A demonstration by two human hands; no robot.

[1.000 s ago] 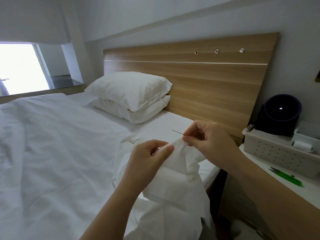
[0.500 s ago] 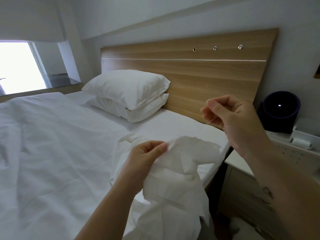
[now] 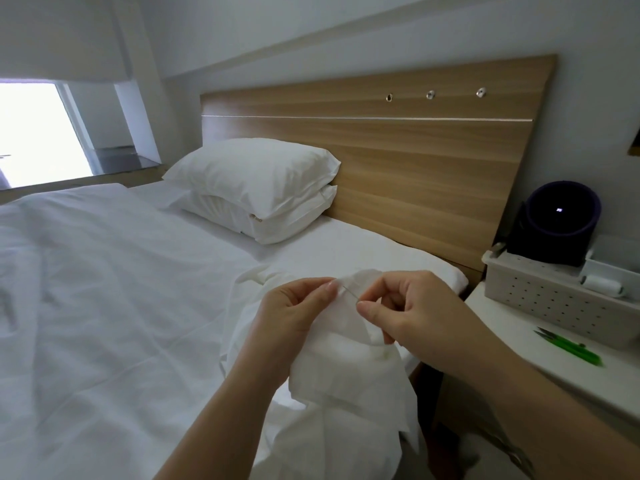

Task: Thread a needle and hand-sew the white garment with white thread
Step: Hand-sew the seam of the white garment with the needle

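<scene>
Head view: your left hand (image 3: 294, 315) pinches a raised fold of the white garment (image 3: 346, 368), held up over the bed's (image 3: 104, 289) near edge. Your right hand (image 3: 412, 310) pinches the needle (image 3: 350, 294) between thumb and forefinger, its tip at that fold. Green snips (image 3: 568, 346) lie on the nightstand (image 3: 512, 327), well apart.

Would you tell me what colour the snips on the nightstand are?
The snips are green; head view.

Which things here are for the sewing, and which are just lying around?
For the sewing: white garment, needle, thread spool, green snips.
Just lying about: pillows, dark round device.
</scene>
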